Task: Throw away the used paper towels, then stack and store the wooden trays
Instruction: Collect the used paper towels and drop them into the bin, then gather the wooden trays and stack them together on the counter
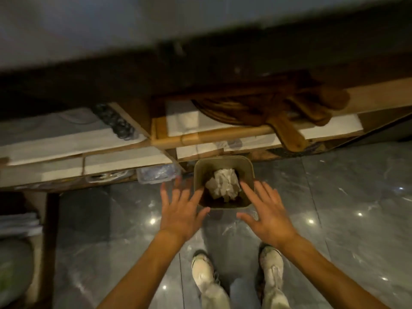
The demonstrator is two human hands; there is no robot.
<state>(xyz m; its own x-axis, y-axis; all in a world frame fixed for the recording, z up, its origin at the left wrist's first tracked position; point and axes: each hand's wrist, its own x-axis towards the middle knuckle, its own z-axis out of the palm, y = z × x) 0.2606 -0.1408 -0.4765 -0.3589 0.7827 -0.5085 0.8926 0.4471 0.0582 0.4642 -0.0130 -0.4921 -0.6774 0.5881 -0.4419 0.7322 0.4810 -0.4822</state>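
Note:
A crumpled white paper towel point(224, 185) lies inside a small beige bin point(248, 172) that stands on the floor under the shelves. My left hand point(180, 209) hovers above the bin's left edge with fingers spread, holding nothing. Over the bin's right edge, my right hand point(266, 214) is spread the same way and is empty too. Dark wooden trays with handles point(263, 108) lie stacked on the upper shelf at the right, one handle point(289, 134) hanging over the shelf's front edge.
Wooden shelves point(160, 142) lined with white paper run across the view below a grey counter point(89, 30). A clear plastic box point(156, 173) sits on the bottom shelf left of the bin. My two shoes point(236, 270) stand on the glossy grey tile floor point(345, 208).

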